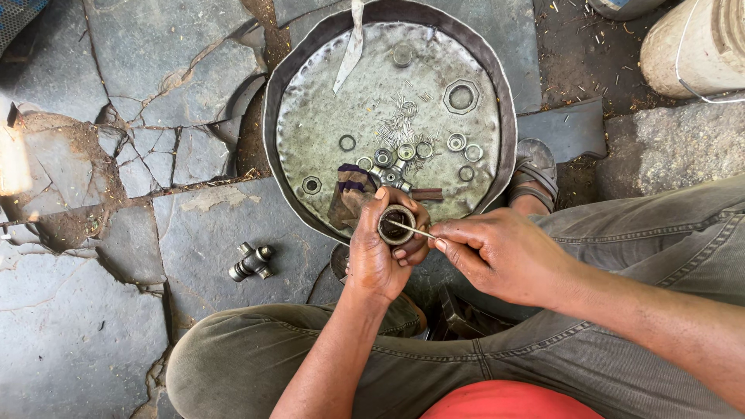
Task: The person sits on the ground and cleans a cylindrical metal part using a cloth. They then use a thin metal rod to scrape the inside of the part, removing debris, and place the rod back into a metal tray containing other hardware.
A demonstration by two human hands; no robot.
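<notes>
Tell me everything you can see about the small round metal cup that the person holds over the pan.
The small round metal cup is a short, dull grey cylinder with a thick rim and a dark inside. Its open mouth faces up toward the camera. The left hand grips it around the sides, above the near edge of the large round metal pan. The right hand holds a thin metal pin whose tip lies across the cup's opening.
</notes>
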